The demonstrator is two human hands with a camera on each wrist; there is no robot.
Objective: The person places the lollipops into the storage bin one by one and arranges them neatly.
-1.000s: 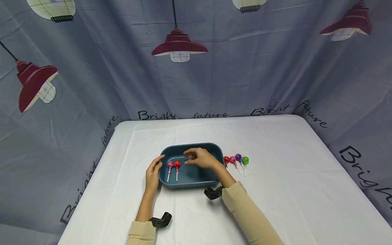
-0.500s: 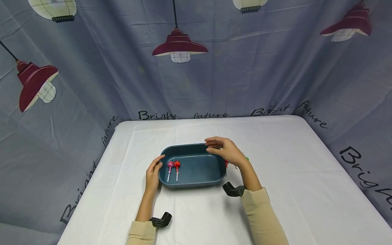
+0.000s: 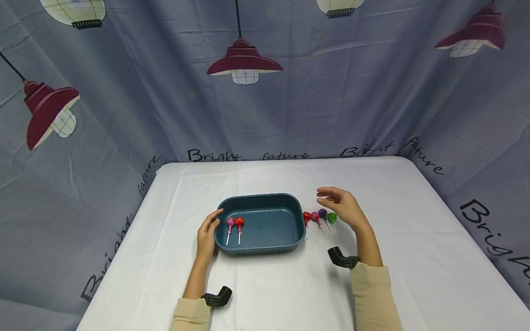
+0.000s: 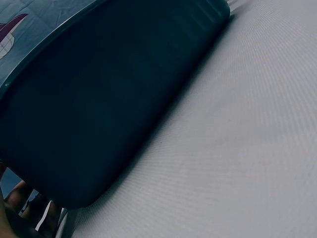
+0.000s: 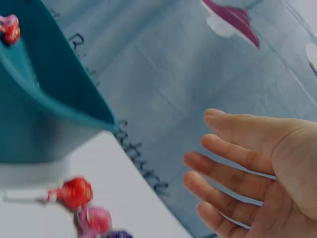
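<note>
A dark teal rectangular tray (image 3: 265, 250) stands on the white-covered table. Inside it, at the left, a pink lollipop (image 3: 230, 222) and a red lollipop (image 3: 239, 222) lie side by side with their sticks toward the front. My left hand (image 3: 205, 236) rests against the tray's left end, fingertips and thumb at the rim; in the left wrist view its fingers are partly hidden behind the tray's corner. My right hand (image 3: 345, 208) holds nothing, fingers loosely extended. It hovers over and beyond a row of lollipops: red (image 3: 307, 216), pink (image 3: 315, 216), purple (image 3: 323, 213) and green (image 3: 332, 218).
The row of lollipops lies close to the tray's right end. White cloth (image 3: 265, 294) covers the table. Behind it hangs a grey-blue curtain (image 3: 331, 115) printed with lamps and lettering. A black wrist camera (image 3: 342, 258) sits on the right wrist, another wrist camera (image 3: 218, 297) on the left.
My right hand has moved from above the inside of the tray rightward to the lollipop row, bringing the row back into view. The left hand, the tray and its two lollipops stay put.
</note>
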